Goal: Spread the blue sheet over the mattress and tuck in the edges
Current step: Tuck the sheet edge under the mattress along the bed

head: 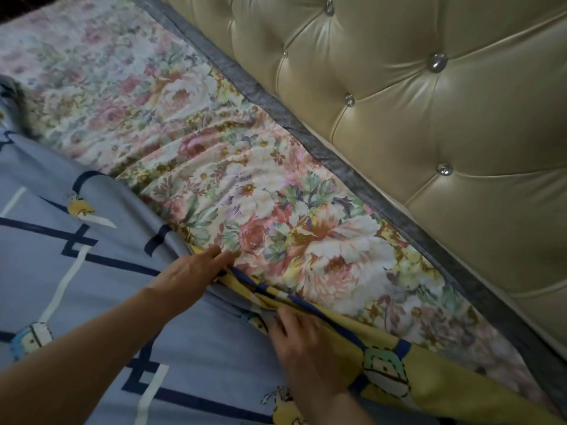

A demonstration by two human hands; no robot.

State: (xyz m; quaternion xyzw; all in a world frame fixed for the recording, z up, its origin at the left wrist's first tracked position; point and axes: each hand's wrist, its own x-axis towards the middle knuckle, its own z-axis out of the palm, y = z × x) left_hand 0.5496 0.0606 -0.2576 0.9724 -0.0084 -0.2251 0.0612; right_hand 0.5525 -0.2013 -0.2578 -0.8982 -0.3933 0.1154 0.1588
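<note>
Nearest you, the blue sheet (92, 271) covers the near-left part of the mattress (276, 210). Its yellow-bordered edge lies bunched, well short of the headboard (429, 118). Your left hand (190, 277) rests on that edge, fingers straight and pressed together. Your right hand (303, 342) lies on the fold further right; blur hides whether its fingers pinch cloth. The step in hand is spreading. Next, grip the edge and draw it to the grey seam (337, 161) before tucking.

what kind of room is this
Probably a bedroom: a cream button-tufted headboard, a mattress under a floral cover, and a blue patterned sheet lying partly over it.
</note>
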